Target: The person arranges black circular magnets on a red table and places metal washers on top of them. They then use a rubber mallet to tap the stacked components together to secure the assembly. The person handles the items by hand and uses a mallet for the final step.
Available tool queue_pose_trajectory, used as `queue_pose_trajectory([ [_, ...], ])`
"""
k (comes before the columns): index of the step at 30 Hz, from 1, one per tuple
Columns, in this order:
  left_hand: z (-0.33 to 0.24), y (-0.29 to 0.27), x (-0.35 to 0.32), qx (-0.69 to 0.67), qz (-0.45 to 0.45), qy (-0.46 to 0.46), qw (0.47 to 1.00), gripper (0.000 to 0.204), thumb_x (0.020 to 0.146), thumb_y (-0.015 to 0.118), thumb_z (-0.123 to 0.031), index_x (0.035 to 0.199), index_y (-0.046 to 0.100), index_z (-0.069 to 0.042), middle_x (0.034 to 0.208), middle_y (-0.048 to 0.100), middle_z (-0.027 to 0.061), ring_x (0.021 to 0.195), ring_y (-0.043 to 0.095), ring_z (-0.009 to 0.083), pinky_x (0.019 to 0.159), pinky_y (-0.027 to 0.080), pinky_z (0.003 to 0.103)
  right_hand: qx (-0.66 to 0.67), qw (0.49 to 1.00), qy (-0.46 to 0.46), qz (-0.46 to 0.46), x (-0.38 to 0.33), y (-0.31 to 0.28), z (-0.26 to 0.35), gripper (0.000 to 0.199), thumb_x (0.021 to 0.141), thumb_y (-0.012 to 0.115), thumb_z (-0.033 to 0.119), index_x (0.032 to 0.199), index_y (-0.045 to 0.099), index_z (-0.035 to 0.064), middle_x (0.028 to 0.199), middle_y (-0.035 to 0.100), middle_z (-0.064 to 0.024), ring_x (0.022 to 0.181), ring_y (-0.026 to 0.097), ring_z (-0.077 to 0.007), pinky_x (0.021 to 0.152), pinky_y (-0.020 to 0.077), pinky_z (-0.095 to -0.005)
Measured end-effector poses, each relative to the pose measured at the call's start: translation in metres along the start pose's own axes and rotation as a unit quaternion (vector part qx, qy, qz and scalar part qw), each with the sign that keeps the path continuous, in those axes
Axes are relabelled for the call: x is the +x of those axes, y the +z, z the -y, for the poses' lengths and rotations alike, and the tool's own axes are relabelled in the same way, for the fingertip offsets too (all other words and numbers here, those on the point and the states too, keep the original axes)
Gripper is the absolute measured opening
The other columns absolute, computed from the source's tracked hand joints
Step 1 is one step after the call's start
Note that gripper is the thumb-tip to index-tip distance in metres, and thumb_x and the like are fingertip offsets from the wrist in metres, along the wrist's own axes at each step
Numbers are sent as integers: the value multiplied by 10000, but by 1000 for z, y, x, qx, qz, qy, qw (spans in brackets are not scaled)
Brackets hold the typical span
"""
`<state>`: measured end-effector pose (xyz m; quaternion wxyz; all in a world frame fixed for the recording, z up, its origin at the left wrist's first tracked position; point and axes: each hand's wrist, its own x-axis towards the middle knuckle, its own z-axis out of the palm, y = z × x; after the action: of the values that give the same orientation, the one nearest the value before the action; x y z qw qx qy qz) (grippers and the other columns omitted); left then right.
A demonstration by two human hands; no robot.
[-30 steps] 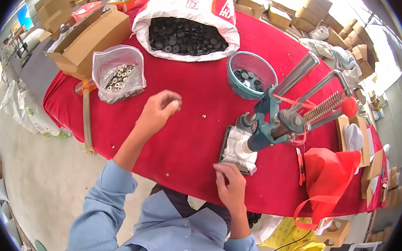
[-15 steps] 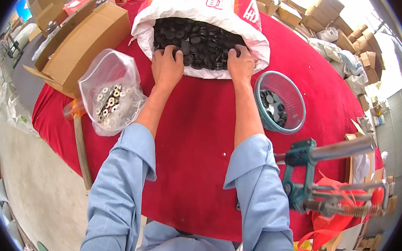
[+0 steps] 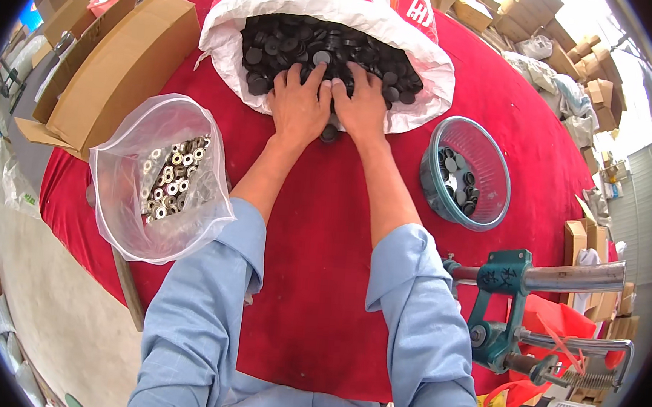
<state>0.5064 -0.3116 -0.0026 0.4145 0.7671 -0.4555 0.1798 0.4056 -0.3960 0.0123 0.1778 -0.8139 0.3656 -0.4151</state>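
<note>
Two light blue rolled sleeves (image 3: 189, 322) rise from the lower edge over a table covered in red cloth (image 3: 303, 315). At lower left a plain wooden handle (image 3: 129, 289) runs under a clear plastic bag (image 3: 113, 196) of ring-shaped metal pieces (image 3: 168, 185), which crowds the left forearm. At lower right a green metal hand press (image 3: 504, 307) with a steel bar stands just beside the right sleeve, a bright red fabric bag (image 3: 571, 320) behind it. Farther up, right of centre, a round blue-green plastic basket (image 3: 497, 170) holds some black discs. At upper centre the left hand (image 3: 299, 109) and right hand (image 3: 361, 109) lie side by side, fingers parted and bent down, thumbs close together, on the round black plastic discs (image 3: 265, 48) in the mouth of a white woven sack (image 3: 436, 83); whether any disc is pinched I cannot tell. One disc sits between the wrists. A long brown cardboard box (image 3: 127, 69) fills the upper left; brown cartons (image 3: 532, 10) pile up at upper right.
</note>
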Motion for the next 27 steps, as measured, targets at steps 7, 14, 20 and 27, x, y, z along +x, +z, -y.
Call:
queue_pose_trajectory([
  [7, 6, -8, -14, -156, 62, -50, 985, 363, 1071, 558, -267, 1294, 716, -28, 1268, 707, 233, 1176, 635, 448, 1035, 494, 538, 109, 991, -67, 25, -17, -5, 3, 418, 911, 725, 248, 1296, 718, 83, 1169, 728, -229, 1142, 675, -443, 1020, 513, -522],
  [14, 2, -29, -45, -249, 46, -36, 967, 326, 1048, 575, -244, 1218, 710, -1, 1219, 725, 235, 1114, 666, 457, 980, 523, 529, 134, 982, -130, 34, -55, -32, 11, 371, 846, 768, 214, 1185, 729, 70, 1072, 742, -189, 1051, 697, -415, 933, 553, -494],
  [20, -11, -61, -80, -257, 148, -48, 954, 333, 1042, 604, -301, 1188, 716, -23, 1145, 735, 235, 1076, 677, 452, 959, 520, 539, 157, 981, -97, 53, -108, -66, 20, 490, 830, 792, 256, 1272, 696, 67, 1183, 716, -187, 1096, 690, -418, 956, 564, -500],
  [27, -27, -110, -136, -254, 163, -15, 953, 295, 1053, 595, -288, 1116, 689, -16, 1065, 718, 216, 1038, 653, 442, 926, 512, 541, 96, 983, -120, 98, -168, -108, 44, 522, 844, 756, 270, 1316, 665, 68, 1282, 685, -198, 1145, 680, -437, 987, 564, -530],
])
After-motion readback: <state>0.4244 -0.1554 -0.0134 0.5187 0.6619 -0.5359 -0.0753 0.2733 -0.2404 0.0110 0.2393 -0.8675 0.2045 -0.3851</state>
